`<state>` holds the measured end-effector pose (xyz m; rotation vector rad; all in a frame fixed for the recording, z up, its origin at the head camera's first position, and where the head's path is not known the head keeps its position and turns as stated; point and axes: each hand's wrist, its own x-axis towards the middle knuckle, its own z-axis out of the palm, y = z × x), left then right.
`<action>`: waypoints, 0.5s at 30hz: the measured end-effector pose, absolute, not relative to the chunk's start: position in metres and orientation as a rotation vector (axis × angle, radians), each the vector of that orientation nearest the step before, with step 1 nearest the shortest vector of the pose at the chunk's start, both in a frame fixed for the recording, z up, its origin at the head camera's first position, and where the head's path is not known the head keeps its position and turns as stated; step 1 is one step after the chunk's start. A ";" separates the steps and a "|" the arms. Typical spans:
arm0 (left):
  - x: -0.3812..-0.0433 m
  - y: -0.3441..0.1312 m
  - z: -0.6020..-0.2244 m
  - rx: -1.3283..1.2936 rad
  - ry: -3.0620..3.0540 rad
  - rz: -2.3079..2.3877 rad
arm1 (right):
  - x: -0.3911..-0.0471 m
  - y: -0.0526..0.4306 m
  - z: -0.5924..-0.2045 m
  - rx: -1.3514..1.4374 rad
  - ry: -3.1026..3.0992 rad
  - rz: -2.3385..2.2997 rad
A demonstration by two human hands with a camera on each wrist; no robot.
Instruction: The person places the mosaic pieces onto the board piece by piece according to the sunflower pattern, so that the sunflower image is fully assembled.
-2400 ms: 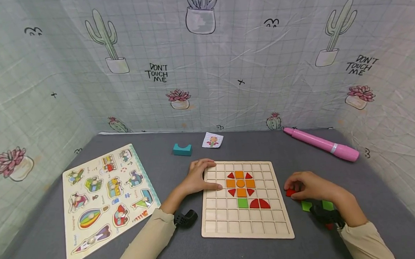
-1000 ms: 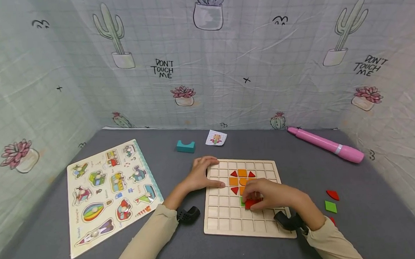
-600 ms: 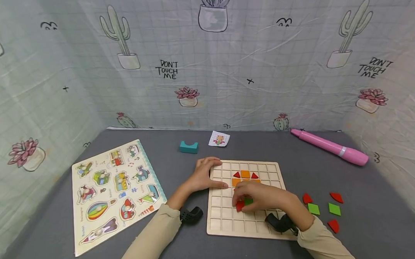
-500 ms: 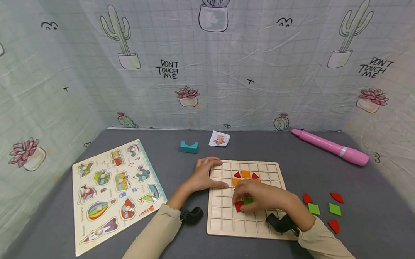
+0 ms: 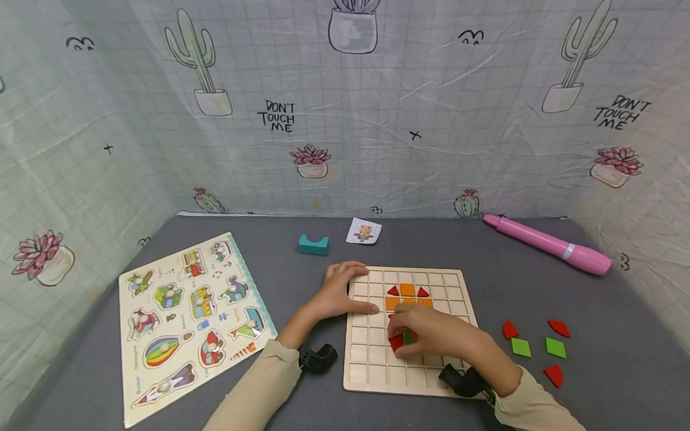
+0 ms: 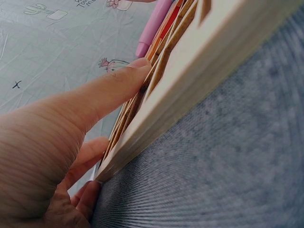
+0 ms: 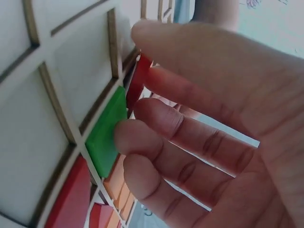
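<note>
A wooden grid board lies on the dark table, with orange, red and green pieces set in its cells. My right hand pinches a red quarter-circle piece between thumb and index finger. That piece is tilted at the cell left of a green square, while the other fingertips rest near the square. The right hand covers part of the pattern in the head view. At the board's left side, my left hand rests its straight thumb on top, with the fingers at the far left corner.
Right of the board lie several loose red pieces and two green squares. A pink pen-shaped object is at the back right. Behind the board are a pattern card and a teal arch block. A picture puzzle lies left.
My right hand has taken a red piece from the table right of the board and carried it left to the cell beside the green square. The left hand has stayed on the board.
</note>
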<state>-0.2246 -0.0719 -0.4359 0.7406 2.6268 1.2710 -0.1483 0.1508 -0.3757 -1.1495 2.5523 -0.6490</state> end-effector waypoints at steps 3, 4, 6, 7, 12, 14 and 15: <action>-0.225 -0.072 -0.436 0.743 2.624 1.274 | -0.148 0.150 -0.377 -1.165 2.544 -0.648; -0.225 -0.072 -0.437 0.745 2.624 1.273 | -0.148 0.150 -0.378 -1.165 2.541 -0.653; -0.225 -0.072 -0.437 0.748 2.627 1.269 | -0.148 0.149 -0.378 -1.143 2.524 -0.675; -0.225 -0.072 -0.437 0.748 2.628 1.269 | -0.148 0.149 -0.378 -1.131 2.516 -0.687; -0.226 -0.072 -0.435 0.754 2.630 1.268 | -0.148 0.148 -0.378 -1.131 2.505 -0.704; -0.226 -0.072 -0.434 0.757 2.631 1.273 | -0.149 0.149 -0.378 -1.149 2.504 -0.694; -0.226 -0.072 -0.433 0.760 2.632 1.276 | -0.149 0.149 -0.378 -1.155 2.502 -0.691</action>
